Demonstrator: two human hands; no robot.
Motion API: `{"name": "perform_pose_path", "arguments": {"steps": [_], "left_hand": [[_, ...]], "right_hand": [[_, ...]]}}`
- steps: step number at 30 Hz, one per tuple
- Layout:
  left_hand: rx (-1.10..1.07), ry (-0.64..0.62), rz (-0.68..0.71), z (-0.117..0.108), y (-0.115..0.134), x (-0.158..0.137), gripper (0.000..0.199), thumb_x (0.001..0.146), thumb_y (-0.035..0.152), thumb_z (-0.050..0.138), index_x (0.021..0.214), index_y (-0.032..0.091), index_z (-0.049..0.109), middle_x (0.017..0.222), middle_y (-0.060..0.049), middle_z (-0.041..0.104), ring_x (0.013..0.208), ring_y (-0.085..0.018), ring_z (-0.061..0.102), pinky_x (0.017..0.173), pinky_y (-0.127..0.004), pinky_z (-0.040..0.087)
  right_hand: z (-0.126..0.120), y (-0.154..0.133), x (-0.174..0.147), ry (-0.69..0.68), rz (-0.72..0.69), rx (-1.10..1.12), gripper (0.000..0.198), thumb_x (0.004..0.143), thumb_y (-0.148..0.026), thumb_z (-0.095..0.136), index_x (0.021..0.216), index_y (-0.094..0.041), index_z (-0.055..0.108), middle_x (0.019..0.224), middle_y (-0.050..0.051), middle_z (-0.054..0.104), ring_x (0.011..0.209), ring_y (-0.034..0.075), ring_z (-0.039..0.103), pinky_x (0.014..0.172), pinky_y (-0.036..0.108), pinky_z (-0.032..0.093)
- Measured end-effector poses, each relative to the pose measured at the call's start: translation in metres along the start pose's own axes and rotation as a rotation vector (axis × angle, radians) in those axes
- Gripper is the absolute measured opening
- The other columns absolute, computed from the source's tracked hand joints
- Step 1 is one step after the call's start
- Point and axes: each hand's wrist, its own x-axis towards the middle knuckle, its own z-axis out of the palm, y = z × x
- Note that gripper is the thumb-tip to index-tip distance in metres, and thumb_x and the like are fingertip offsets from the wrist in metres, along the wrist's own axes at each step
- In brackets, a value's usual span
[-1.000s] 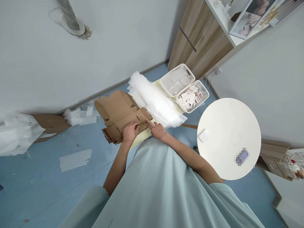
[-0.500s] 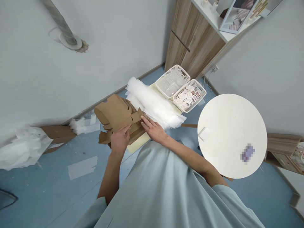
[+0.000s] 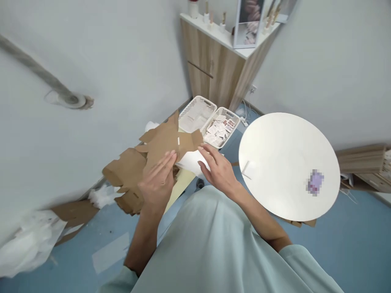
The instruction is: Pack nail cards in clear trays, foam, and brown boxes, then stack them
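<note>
A flattened brown cardboard box (image 3: pixel 165 140) with cut flaps and a small slot lies tilted over the white foam sheeting (image 3: pixel 192 161). My left hand (image 3: pixel 159 179) holds its near edge, fingers straight and close together on top, with the thumb hidden. My right hand (image 3: pixel 218 169) is at the box's right-hand flap, fingertips at its edge, thumb spread away and nothing visible in the gap. More folded cardboard (image 3: pixel 126 167) is piled to the left, beyond my left wrist. A pale yellow surface (image 3: pixel 182 183) shows beneath.
Two white plastic baskets (image 3: pixel 198 110) stand beyond the cardboard, one with printed cards (image 3: pixel 220 129). A round white table (image 3: pixel 287 162) is on the right. A wood-grain cabinet (image 3: pixel 210 69) fills the corner. A white plastic bag (image 3: pixel 30 238) and a pipe (image 3: pixel 55 77) are on the left.
The flattened box has come up off the pile and over the foam sheeting. My right hand has moved right and its thumb has spread. The view has turned.
</note>
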Motion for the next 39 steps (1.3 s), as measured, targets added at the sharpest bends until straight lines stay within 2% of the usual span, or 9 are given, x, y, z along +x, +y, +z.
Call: {"name": "perform_pose_path", "arguments": {"steps": [5, 10, 15, 19, 23, 28, 31, 34, 39], "left_hand": [[-0.222, -0.117, 0.354, 0.089, 0.088, 0.019, 0.049, 0.110, 0.016, 0.042, 0.154, 0.028, 0.060, 0.140, -0.003, 0.073, 0.134, -0.023, 0.067, 0.115, -0.043, 0.058], [-0.381, -0.355, 0.613, 0.207, 0.178, 0.002, 0.058, 0.110, 0.011, 0.032, 0.163, 0.027, 0.047, 0.149, -0.004, 0.067, 0.143, -0.020, 0.060, 0.119, -0.039, 0.056], [-0.491, -0.522, 0.866, 0.331, 0.246, -0.048, 0.053, 0.108, 0.006, 0.035, 0.154, 0.022, 0.057, 0.146, -0.007, 0.069, 0.142, -0.019, 0.060, 0.117, -0.037, 0.056], [-0.479, -0.732, 0.980, 0.399, 0.276, -0.097, 0.044, 0.108, 0.008, 0.037, 0.141, 0.017, 0.066, 0.142, -0.010, 0.071, 0.139, -0.020, 0.063, 0.114, -0.038, 0.058], [-0.348, -1.015, 1.007, 0.437, 0.284, -0.136, 0.045, 0.105, 0.006, 0.041, 0.140, 0.020, 0.066, 0.144, -0.010, 0.070, 0.141, -0.020, 0.062, 0.116, -0.038, 0.055], [-0.189, -1.265, 0.979, 0.458, 0.282, -0.161, 0.047, 0.101, 0.002, 0.045, 0.139, 0.018, 0.066, 0.145, -0.012, 0.070, 0.143, -0.022, 0.060, 0.115, -0.036, 0.053], [-0.151, -1.291, 0.928, 0.463, 0.274, -0.165, 0.052, 0.098, 0.002, 0.048, 0.145, 0.019, 0.061, 0.150, -0.014, 0.065, 0.146, -0.023, 0.057, 0.119, -0.038, 0.050], [-0.083, -1.271, 0.843, 0.463, 0.256, -0.159, 0.060, 0.095, 0.008, 0.059, 0.154, 0.012, 0.051, 0.162, -0.021, 0.051, 0.155, -0.030, 0.046, 0.127, -0.045, 0.041], [-0.024, -1.227, 0.614, 0.459, 0.215, -0.138, 0.079, 0.083, 0.013, 0.077, 0.156, 0.010, 0.047, 0.168, -0.027, 0.039, 0.159, -0.039, 0.036, 0.127, -0.053, 0.039]], "right_hand": [[-0.069, 0.073, -0.085, 0.317, 0.114, -0.084, 0.049, 0.111, -0.019, 0.043, 0.160, -0.028, 0.045, 0.145, 0.014, 0.065, 0.136, 0.025, 0.064, 0.111, 0.043, 0.059], [-0.114, 0.145, -0.201, 0.503, 0.342, -0.155, 0.038, 0.111, -0.016, 0.041, 0.139, -0.025, 0.065, 0.139, 0.011, 0.071, 0.131, 0.022, 0.068, 0.112, 0.041, 0.059], [-0.121, 0.204, -0.322, 0.590, 0.664, -0.188, 0.037, 0.110, -0.021, 0.041, 0.132, -0.023, 0.071, 0.139, 0.010, 0.073, 0.131, 0.022, 0.069, 0.110, 0.044, 0.061], [-0.106, 0.238, -0.398, 0.606, 0.864, -0.194, 0.040, 0.107, -0.020, 0.041, 0.130, -0.020, 0.073, 0.137, 0.011, 0.074, 0.126, 0.022, 0.072, 0.114, 0.045, 0.058], [-0.085, 0.261, -0.444, 0.577, 1.004, -0.151, 0.041, 0.104, -0.018, 0.041, 0.125, -0.019, 0.076, 0.134, 0.012, 0.075, 0.125, 0.024, 0.072, 0.115, 0.047, 0.056], [-0.067, 0.279, -0.466, 0.494, 1.085, -0.068, 0.043, 0.101, -0.015, 0.041, 0.124, -0.019, 0.077, 0.134, 0.012, 0.075, 0.123, 0.025, 0.073, 0.115, 0.047, 0.055], [-0.067, 0.283, -0.469, 0.435, 1.090, -0.034, 0.043, 0.100, -0.013, 0.042, 0.122, -0.020, 0.078, 0.128, 0.011, 0.078, 0.127, 0.026, 0.070, 0.115, 0.047, 0.054], [-0.072, 0.285, -0.467, 0.424, 1.092, -0.067, 0.040, 0.102, -0.016, 0.044, 0.120, -0.020, 0.079, 0.122, 0.012, 0.079, 0.140, 0.030, 0.058, 0.118, 0.052, 0.050], [-0.086, 0.299, -0.433, 0.469, 1.049, -0.041, 0.041, 0.104, -0.025, 0.045, 0.137, -0.018, 0.070, 0.147, 0.015, 0.066, 0.134, 0.031, 0.059, 0.117, 0.053, 0.048]]}}
